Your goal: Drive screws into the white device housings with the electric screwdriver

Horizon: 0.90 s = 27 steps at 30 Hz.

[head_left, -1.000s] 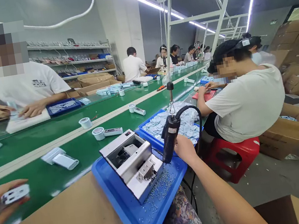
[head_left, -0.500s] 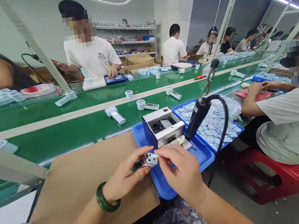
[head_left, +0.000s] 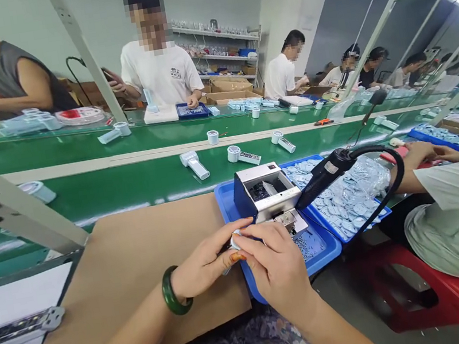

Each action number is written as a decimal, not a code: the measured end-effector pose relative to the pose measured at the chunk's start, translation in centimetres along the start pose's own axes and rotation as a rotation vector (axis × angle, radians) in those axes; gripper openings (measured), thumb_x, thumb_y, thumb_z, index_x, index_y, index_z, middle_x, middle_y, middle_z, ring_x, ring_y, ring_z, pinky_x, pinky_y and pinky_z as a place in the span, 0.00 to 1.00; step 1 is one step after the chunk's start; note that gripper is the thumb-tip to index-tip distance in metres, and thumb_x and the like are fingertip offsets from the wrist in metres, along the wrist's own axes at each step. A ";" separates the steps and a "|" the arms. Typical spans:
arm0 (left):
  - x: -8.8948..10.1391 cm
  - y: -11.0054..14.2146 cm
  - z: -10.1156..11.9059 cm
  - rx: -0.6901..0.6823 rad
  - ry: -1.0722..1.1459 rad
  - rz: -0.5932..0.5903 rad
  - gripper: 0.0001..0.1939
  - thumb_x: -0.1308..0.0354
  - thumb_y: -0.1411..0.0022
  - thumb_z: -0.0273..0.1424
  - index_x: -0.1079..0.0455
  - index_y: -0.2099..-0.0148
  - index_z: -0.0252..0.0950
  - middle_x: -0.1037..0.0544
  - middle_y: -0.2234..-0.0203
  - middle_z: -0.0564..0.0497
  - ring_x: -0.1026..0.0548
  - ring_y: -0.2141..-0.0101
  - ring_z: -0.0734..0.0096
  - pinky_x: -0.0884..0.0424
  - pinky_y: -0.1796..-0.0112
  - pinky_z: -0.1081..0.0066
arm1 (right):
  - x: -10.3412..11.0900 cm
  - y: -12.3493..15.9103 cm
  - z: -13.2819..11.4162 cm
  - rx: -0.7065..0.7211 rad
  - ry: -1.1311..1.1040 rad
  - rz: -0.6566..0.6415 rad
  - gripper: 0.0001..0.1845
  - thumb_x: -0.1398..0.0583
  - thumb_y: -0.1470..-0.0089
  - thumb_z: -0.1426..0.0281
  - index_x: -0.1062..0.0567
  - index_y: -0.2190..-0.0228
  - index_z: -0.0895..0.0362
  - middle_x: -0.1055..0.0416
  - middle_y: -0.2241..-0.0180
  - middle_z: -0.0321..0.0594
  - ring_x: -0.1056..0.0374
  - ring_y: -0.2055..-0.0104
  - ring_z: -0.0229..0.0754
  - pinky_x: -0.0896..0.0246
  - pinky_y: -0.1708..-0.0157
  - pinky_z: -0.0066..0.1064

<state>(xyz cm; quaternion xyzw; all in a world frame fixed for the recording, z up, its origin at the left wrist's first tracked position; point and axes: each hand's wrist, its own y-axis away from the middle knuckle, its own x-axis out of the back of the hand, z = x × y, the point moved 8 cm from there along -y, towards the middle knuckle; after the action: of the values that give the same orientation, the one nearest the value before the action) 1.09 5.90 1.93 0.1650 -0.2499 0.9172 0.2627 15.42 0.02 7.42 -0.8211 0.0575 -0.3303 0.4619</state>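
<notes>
Brown cardboard sheet beside green conveyor belt; left hand, right hand, both closed on small white part.

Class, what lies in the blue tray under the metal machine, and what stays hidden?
Small pale pieces lie scattered on the blue tray; the tray floor under the metal machine, left hand and right hand is covered.

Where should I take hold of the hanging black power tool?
Hold its barrel around the middle, coming from the right: it slants down toward the metal machine, and its cord loops off the rear end, so the middle is likely free.
</notes>
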 end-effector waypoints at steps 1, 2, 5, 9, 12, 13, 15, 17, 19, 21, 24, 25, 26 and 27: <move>-0.1 0.0 0.0 0.003 -0.003 -0.007 0.32 0.50 0.22 0.53 0.35 0.25 0.44 0.22 0.35 0.40 0.21 0.38 0.51 0.24 0.36 0.53 | -0.2 0.0 0.1 0.002 -0.016 -0.016 0.16 0.39 0.32 0.76 0.19 0.47 0.53 0.17 0.53 0.45 0.25 0.52 0.48 0.25 0.53 0.42; -0.1 0.0 0.1 0.001 -0.010 -0.010 0.33 0.51 0.22 0.54 0.36 0.25 0.43 0.23 0.34 0.39 0.21 0.38 0.51 0.25 0.36 0.53 | -0.3 0.0 0.2 0.005 -0.032 -0.033 0.17 0.40 0.32 0.76 0.20 0.45 0.53 0.17 0.51 0.45 0.25 0.51 0.49 0.25 0.52 0.43; -0.1 -0.1 0.4 -0.007 -0.082 0.092 0.42 0.50 0.28 0.63 0.38 0.26 0.40 0.23 0.37 0.36 0.19 0.43 0.50 0.21 0.42 0.55 | -0.7 0.2 0.4 -0.002 -0.086 -0.100 0.22 0.42 0.31 0.75 0.23 0.40 0.53 0.18 0.46 0.46 0.26 0.47 0.50 0.27 0.47 0.47; 0.2 0.6 -0.3 0.044 -0.124 0.329 0.29 0.46 0.26 0.57 0.27 0.41 0.38 0.18 0.53 0.42 0.19 0.59 0.59 0.20 0.55 0.62 | 1.1 1.5 3.0 -0.181 -0.306 -0.001 0.17 0.43 0.31 0.74 0.18 0.48 0.52 0.17 0.52 0.43 0.23 0.50 0.46 0.26 0.48 0.41; 0.6 1.6 -2.0 0.137 0.013 0.395 0.25 0.42 0.27 0.55 0.27 0.46 0.38 0.18 0.60 0.44 0.19 0.63 0.59 0.21 0.62 0.64 | 5.8 3.5 8.3 -0.400 -0.299 0.488 0.09 0.39 0.32 0.68 0.20 0.52 0.52 0.21 0.58 0.41 0.24 0.54 0.43 0.28 0.52 0.37; 1.0 1.9 -2.8 0.182 0.072 0.421 0.26 0.41 0.28 0.55 0.28 0.45 0.38 0.18 0.60 0.44 0.19 0.64 0.58 0.21 0.63 0.65 | 7.0 3.9 10.1 -0.441 -0.266 0.610 0.12 0.37 0.33 0.65 0.23 0.49 0.52 0.23 0.55 0.42 0.25 0.52 0.44 0.29 0.50 0.38; 2.0 2.6 -3.8 0.245 0.143 0.471 0.26 0.41 0.29 0.56 0.29 0.44 0.40 0.17 0.60 0.45 0.18 0.61 0.55 0.21 0.62 0.63 | 7.9 3.1 13.5 -0.495 -0.280 0.639 0.26 0.31 0.39 0.59 0.28 0.43 0.53 0.25 0.47 0.47 0.26 0.46 0.47 0.30 0.47 0.42; 2.8 2.9 -3.8 0.255 0.137 0.500 0.25 0.41 0.28 0.55 0.28 0.45 0.40 0.17 0.59 0.45 0.19 0.58 0.55 0.21 0.59 0.63 | 7.3 0.9 16.6 -0.551 -0.410 0.524 0.32 0.27 0.46 0.54 0.27 0.46 0.54 0.22 0.51 0.47 0.23 0.50 0.49 0.28 0.49 0.44; 3.2 2.9 -3.1 0.217 0.125 0.506 0.23 0.41 0.27 0.54 0.26 0.46 0.41 0.17 0.59 0.46 0.19 0.58 0.57 0.21 0.60 0.65 | 6.6 -1.1 18.2 -0.568 -0.536 0.412 0.29 0.27 0.49 0.50 0.25 0.53 0.55 0.21 0.64 0.40 0.21 0.60 0.47 0.25 0.54 0.44; 3.1 2.8 -2.4 0.159 0.162 0.514 0.22 0.42 0.27 0.54 0.26 0.46 0.43 0.18 0.61 0.47 0.19 0.61 0.58 0.20 0.63 0.65 | 6.6 -2.1 18.5 -0.561 -0.621 0.355 0.27 0.28 0.49 0.50 0.25 0.57 0.54 0.25 0.72 0.33 0.24 0.70 0.42 0.25 0.61 0.40; 2.4 2.5 -1.7 0.084 0.202 0.517 0.23 0.37 0.31 0.56 0.27 0.47 0.45 0.20 0.63 0.49 0.20 0.64 0.60 0.19 0.67 0.67 | 7.8 -2.0 17.1 -0.545 -0.689 0.358 0.24 0.27 0.49 0.53 0.26 0.58 0.53 0.29 0.76 0.27 0.31 0.77 0.35 0.31 0.71 0.32; 2.3 2.4 -1.7 0.077 0.191 0.531 0.23 0.34 0.33 0.55 0.27 0.48 0.45 0.20 0.64 0.50 0.20 0.65 0.62 0.19 0.68 0.68 | 8.3 -1.8 16.2 -0.537 -0.702 0.374 0.24 0.27 0.48 0.54 0.27 0.58 0.52 0.30 0.76 0.25 0.33 0.78 0.34 0.33 0.72 0.31; 2.1 2.3 -1.7 0.074 0.172 0.550 0.21 0.33 0.33 0.53 0.27 0.49 0.44 0.21 0.66 0.51 0.21 0.67 0.64 0.19 0.69 0.69 | 8.8 -1.6 15.3 -0.521 -0.719 0.391 0.23 0.27 0.48 0.55 0.28 0.58 0.51 0.30 0.76 0.25 0.34 0.79 0.33 0.34 0.73 0.30; 2.0 2.2 -1.8 0.076 0.154 0.571 0.19 0.32 0.32 0.50 0.28 0.50 0.44 0.21 0.67 0.52 0.21 0.68 0.65 0.20 0.70 0.70 | 9.3 -1.6 14.2 -0.497 -0.742 0.409 0.22 0.27 0.47 0.56 0.29 0.59 0.51 0.31 0.76 0.24 0.35 0.80 0.32 0.34 0.74 0.29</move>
<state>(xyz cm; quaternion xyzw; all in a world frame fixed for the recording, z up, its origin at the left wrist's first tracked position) -2.06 6.11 0.51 0.0277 -0.2310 0.9725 0.0058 30.73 7.46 8.19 -0.9407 0.1261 0.1056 0.2968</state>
